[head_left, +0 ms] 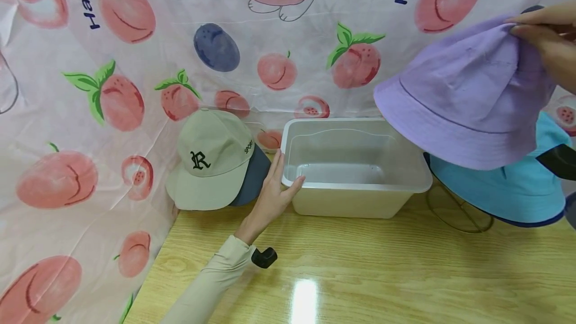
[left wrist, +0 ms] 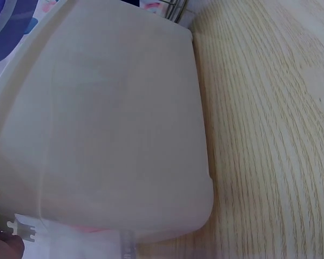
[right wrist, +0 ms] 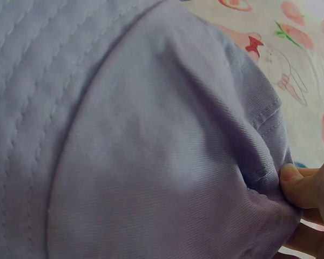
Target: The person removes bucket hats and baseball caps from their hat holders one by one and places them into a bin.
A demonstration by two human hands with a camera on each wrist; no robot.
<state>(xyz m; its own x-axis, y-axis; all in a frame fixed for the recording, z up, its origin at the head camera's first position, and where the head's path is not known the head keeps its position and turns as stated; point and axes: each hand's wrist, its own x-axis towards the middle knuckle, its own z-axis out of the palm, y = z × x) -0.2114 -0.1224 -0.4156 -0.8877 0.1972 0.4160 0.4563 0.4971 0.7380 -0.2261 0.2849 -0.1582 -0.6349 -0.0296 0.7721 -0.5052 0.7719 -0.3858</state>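
A lilac bucket hat (head_left: 468, 94) hangs brim down from my right hand (head_left: 551, 39), whose thumb and fingers pinch its crown. The right wrist view shows the bucket hat (right wrist: 146, 145) close up, with the thumb (right wrist: 297, 186) pressing its fabric. My left hand (head_left: 274, 194) touches the left front corner of a pale plastic bin (head_left: 351, 201), its fingers extended along the side. In the left wrist view the wall of the bin (left wrist: 108, 118) fills much of the picture. Below the lilac hat sits a light blue bucket hat (head_left: 508, 189), partly covered by it.
Left of the bin a sage-green cap (head_left: 211, 164) rests over a dark blue cap (head_left: 254, 176). The light blue hat sits on a wire stand (head_left: 463, 226). Wooden tabletop (head_left: 382, 274) extends in front, and a peach-printed cloth (head_left: 288, 39) covers the back.
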